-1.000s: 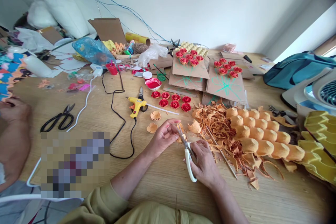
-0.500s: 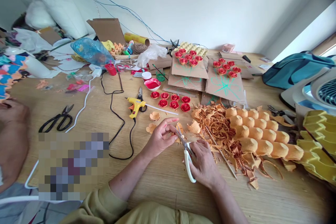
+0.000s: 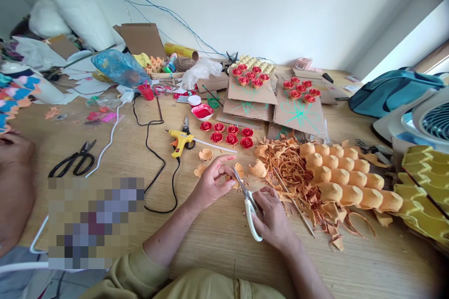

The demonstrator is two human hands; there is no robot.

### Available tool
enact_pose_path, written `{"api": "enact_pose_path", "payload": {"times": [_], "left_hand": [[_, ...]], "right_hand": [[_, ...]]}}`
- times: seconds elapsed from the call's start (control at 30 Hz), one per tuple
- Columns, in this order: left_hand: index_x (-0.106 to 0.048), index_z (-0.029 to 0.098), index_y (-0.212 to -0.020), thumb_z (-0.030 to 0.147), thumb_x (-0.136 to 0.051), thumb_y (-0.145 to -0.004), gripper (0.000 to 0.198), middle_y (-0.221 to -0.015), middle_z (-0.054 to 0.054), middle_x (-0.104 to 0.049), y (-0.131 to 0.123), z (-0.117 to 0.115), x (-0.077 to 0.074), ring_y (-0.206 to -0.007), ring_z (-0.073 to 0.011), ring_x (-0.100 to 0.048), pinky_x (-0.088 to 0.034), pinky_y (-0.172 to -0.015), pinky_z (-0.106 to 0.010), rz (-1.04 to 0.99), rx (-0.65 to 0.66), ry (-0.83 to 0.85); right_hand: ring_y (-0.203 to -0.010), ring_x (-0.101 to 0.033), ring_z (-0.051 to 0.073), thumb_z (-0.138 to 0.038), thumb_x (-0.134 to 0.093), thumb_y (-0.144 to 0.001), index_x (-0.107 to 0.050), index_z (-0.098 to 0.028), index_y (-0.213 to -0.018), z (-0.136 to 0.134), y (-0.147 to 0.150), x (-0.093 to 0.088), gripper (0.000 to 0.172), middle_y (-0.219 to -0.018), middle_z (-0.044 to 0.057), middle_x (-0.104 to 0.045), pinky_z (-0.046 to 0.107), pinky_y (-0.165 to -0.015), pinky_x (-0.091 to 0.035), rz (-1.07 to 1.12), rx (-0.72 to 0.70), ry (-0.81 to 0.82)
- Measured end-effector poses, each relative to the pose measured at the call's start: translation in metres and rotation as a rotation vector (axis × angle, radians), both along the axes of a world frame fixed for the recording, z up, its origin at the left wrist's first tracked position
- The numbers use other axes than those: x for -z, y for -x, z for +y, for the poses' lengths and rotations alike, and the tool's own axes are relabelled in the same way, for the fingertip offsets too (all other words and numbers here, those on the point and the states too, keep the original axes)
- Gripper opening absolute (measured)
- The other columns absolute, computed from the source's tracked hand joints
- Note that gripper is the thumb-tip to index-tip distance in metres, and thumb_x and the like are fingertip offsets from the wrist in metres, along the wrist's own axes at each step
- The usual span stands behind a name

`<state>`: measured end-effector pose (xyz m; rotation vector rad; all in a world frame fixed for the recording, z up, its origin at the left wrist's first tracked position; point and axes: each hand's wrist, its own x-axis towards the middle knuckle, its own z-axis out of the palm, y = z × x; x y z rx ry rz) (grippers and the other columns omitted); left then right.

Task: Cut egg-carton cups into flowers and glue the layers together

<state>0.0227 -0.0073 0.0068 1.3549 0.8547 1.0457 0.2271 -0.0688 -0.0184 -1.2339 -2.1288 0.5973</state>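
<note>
My right hand (image 3: 275,218) is wrapped round white-handled scissors (image 3: 249,217), whose blades point up and left at my left hand. My left hand (image 3: 209,186) has its thumb and fingers closed around a small orange piece of egg carton, mostly hidden by the fingers, at the scissor tips. Just beyond the blades lies an orange carton petal piece (image 3: 239,171). A cut carton cup (image 3: 258,168) sits to its right. Left of my fingers are two orange petal shapes, a cupped one (image 3: 205,154) and a flatter one (image 3: 199,170).
Red paper roses (image 3: 231,139) stand in rows before a bowl of red paint (image 3: 202,111). A yellow glue gun (image 3: 180,142) trails a black cord. Orange scraps (image 3: 291,168) and an egg tray (image 3: 340,176) lie right. Another person's arm (image 3: 16,182) rests left, near black scissors (image 3: 73,159).
The scissor blades look slightly closer together at my left fingers. Both hands stay in nearly the same place, and the whole view has shifted slightly.
</note>
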Motion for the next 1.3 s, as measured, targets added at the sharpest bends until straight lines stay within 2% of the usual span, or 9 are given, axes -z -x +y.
{"api": "enact_pose_path", "payload": {"times": [0.13, 0.27, 0.4, 0.47, 0.63, 0.9, 1.1, 1.23, 1.3], "left_hand": [[-0.048, 0.021, -0.132, 0.016, -0.067, -0.082, 0.054, -0.085, 0.000, -0.066, 0.000, 0.002, 0.002, -0.085, -0.0141, -0.061, -0.047, -0.083, -0.028, 0.013, -0.006, -0.010], [-0.048, 0.021, -0.132, 0.017, -0.066, -0.083, 0.052, -0.082, 0.001, -0.064, -0.001, 0.003, 0.004, -0.080, -0.0135, -0.059, -0.046, -0.081, -0.028, 0.024, 0.015, 0.000], [-0.049, 0.020, -0.132, 0.021, -0.068, -0.083, 0.052, -0.082, 0.000, -0.063, -0.003, 0.003, 0.006, -0.078, -0.0135, -0.059, -0.046, -0.079, -0.028, 0.020, 0.071, 0.034], [-0.048, 0.020, -0.133, 0.022, -0.070, -0.082, 0.056, -0.082, 0.000, -0.063, -0.004, 0.003, 0.008, -0.078, -0.0135, -0.058, -0.046, -0.079, -0.028, 0.002, 0.110, 0.055], [-0.047, 0.024, -0.135, 0.021, -0.078, -0.076, 0.066, -0.092, -0.001, -0.059, -0.009, 0.000, 0.015, -0.087, -0.0149, -0.060, -0.049, -0.084, -0.030, 0.020, 0.195, 0.070], [-0.044, 0.028, -0.138, 0.022, -0.079, -0.076, 0.072, -0.094, 0.000, -0.054, -0.013, -0.002, 0.021, -0.089, -0.0150, -0.059, -0.051, -0.086, -0.031, 0.094, 0.245, 0.031], [-0.039, 0.026, -0.145, 0.021, -0.080, -0.073, 0.083, -0.099, -0.004, -0.061, -0.012, -0.005, 0.015, -0.100, -0.0211, -0.061, -0.046, -0.100, -0.040, 0.166, 0.332, 0.017], [-0.041, 0.027, -0.146, 0.017, -0.075, -0.075, 0.078, -0.120, -0.009, -0.060, -0.013, -0.007, 0.017, -0.107, -0.0224, -0.060, -0.049, -0.097, -0.037, 0.146, 0.365, 0.076], [-0.043, 0.027, -0.144, 0.017, -0.075, -0.075, 0.076, -0.119, -0.008, -0.060, -0.013, -0.005, 0.019, -0.104, -0.0204, -0.060, -0.050, -0.091, -0.033, 0.056, 0.364, 0.159]], "right_hand": [[-0.059, -0.039, 0.013, -0.024, -0.055, -0.090, -0.034, -0.023, -0.072, 0.002, 0.001, 0.004, 0.027, -0.063, -0.006, -0.042, 0.036, -0.082, -0.039, 0.046, 0.029, 0.021], [-0.063, -0.042, 0.015, -0.028, -0.055, -0.091, -0.041, -0.023, -0.070, 0.003, 0.001, 0.008, 0.026, -0.062, -0.004, -0.045, 0.033, -0.074, -0.040, 0.105, 0.106, 0.011], [-0.066, -0.046, 0.016, -0.033, -0.057, -0.091, -0.051, -0.022, -0.071, 0.003, 0.001, 0.006, 0.024, -0.067, -0.001, -0.053, 0.030, -0.065, -0.040, 0.265, 0.222, 0.107], [-0.069, -0.050, 0.016, -0.036, -0.060, -0.089, -0.057, -0.021, -0.078, 0.002, 0.000, 0.004, 0.018, -0.073, 0.000, -0.057, 0.030, -0.064, -0.041, 0.375, 0.260, 0.182], [-0.080, -0.057, 0.019, -0.037, -0.067, -0.086, -0.059, -0.023, -0.100, 0.003, 0.002, 0.005, 0.022, -0.087, 0.002, -0.063, 0.032, -0.073, -0.048, 0.589, 0.237, 0.275], [-0.080, -0.059, 0.017, -0.036, -0.069, -0.085, -0.056, -0.024, -0.101, 0.003, 0.008, 0.010, 0.025, -0.087, 0.001, -0.063, 0.030, -0.072, -0.050, 0.692, 0.196, 0.380], [-0.078, -0.057, 0.016, -0.039, -0.072, -0.083, -0.054, -0.024, -0.098, 0.003, 0.010, 0.010, 0.029, -0.087, 0.000, -0.060, 0.029, -0.071, -0.050, 0.766, 0.237, 0.366], [-0.078, -0.056, 0.016, -0.042, -0.070, -0.083, -0.052, -0.024, -0.096, 0.004, 0.011, 0.012, 0.028, -0.088, 0.001, -0.059, 0.029, -0.068, -0.049, 0.779, 0.256, 0.336], [-0.077, -0.056, 0.016, -0.041, -0.070, -0.083, -0.053, -0.024, -0.097, 0.004, 0.011, 0.012, 0.028, -0.089, 0.002, -0.059, 0.029, -0.068, -0.049, 0.785, 0.253, 0.329]]}}
